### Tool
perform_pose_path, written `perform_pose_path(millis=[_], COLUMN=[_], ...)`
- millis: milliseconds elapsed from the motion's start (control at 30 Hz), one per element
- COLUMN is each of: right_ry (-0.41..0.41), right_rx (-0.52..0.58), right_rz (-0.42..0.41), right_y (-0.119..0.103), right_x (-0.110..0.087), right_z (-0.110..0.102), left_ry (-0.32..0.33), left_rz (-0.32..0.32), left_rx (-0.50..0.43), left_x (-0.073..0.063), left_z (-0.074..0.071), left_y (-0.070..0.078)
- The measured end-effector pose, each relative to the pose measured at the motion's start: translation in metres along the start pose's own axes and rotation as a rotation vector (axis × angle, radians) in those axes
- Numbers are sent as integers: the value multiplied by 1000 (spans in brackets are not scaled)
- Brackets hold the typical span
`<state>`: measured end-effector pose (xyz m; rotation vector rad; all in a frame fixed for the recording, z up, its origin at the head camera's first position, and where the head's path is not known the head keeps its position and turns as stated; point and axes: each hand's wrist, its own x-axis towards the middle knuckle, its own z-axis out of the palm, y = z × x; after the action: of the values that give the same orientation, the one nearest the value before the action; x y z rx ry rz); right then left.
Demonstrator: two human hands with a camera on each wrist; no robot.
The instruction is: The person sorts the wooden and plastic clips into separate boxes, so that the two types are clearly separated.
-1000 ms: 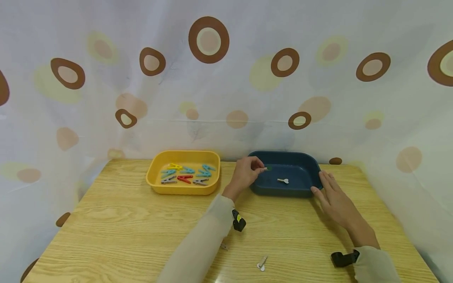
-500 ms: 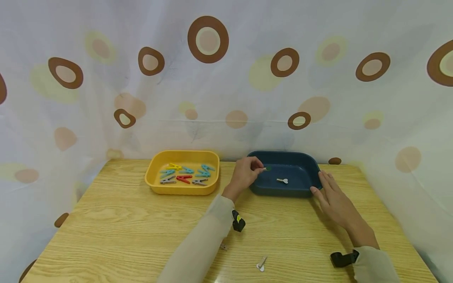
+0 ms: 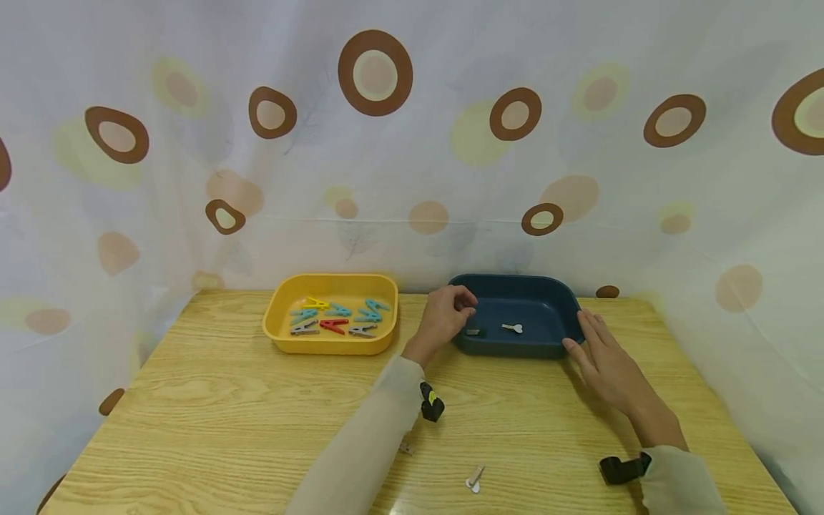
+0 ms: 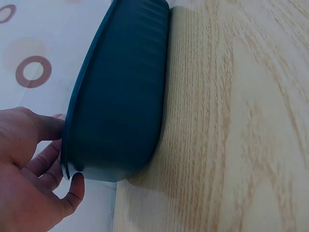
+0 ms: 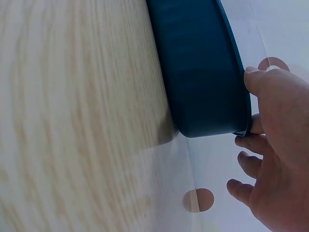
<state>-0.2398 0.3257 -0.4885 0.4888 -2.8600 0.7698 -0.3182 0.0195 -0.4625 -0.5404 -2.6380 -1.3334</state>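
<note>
A dark blue tray point(image 3: 550, 350) stands at the back right of the table. Over its left end hovers my left hand point(image 3: 444, 315), fingers loosely bent with nothing between them. Below those fingertips, a small clothespin with a dark green end point(image 3: 473, 332) lies on the tray floor. Beside it is a wooden clothespin with a white heart point(image 3: 513, 328). My right hand point(image 3: 611, 365) rests at the tray's right front corner, thumb on the front rim and fingers along the side. In the right wrist view the right hand point(image 5: 280, 140) touches the rim, several fingertips free of it.
A yellow tray point(image 3: 335, 346) at the back left holds several blue, red, grey and yellow plastic clips. Wooden clothespins with white hearts point(image 3: 475, 479) lie near the front. Another small clothespin point(image 3: 406, 448) is partly behind the left sleeve. A patterned curtain point(image 3: 412, 179) hangs behind the table.
My left fingers have let go of the green-ended clothespin, which now lies on the blue tray's floor. Both hands have otherwise stayed nearly in place.
</note>
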Motion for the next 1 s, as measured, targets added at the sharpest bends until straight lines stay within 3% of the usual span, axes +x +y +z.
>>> perform_pose_path(millis=[600, 1000], right_ry=[-8, -8], right_rx=[-16, -26], right_rz=[-6, 5], right_y=[-3, 1], right_x=[2, 0], right_z=[7, 2], left_ry=[-39, -94], left_rz=[18, 156], left_rx=[52, 44], left_x=[-21, -50], left_z=[-15, -30], left_y=[7, 23])
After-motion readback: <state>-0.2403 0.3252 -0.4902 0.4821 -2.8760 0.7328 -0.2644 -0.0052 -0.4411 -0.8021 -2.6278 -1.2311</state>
